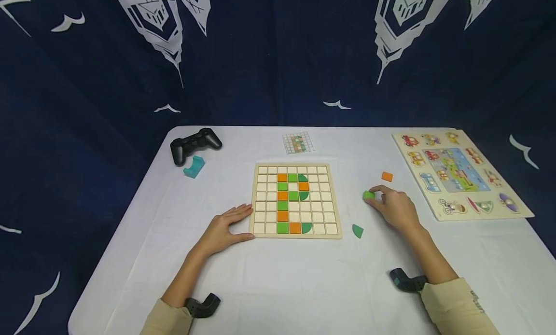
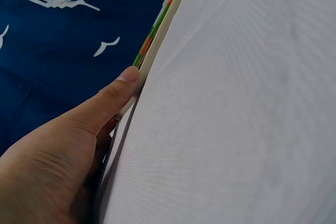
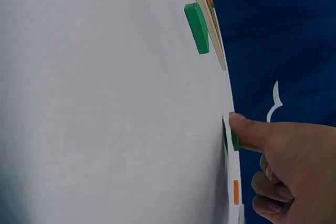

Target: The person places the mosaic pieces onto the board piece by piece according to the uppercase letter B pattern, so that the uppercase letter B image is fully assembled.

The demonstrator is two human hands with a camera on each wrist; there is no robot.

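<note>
A wooden grid board lies mid-table, with orange, light green and dark green tiles in several of its cells. My left hand rests at its left edge, fingers straight along the side and thumb at the lower corner. In the left wrist view the thumb touches the board's rim. Right of the board, my right hand pinches a light green square tile between thumb and fingers. The right wrist view shows this green tile edge-on under the thumb.
A dark green quarter-round tile and an orange square tile lie near my right hand. A pattern card sits behind the board. A picture puzzle is at right; a black game controller and teal curved piece are at left.
</note>
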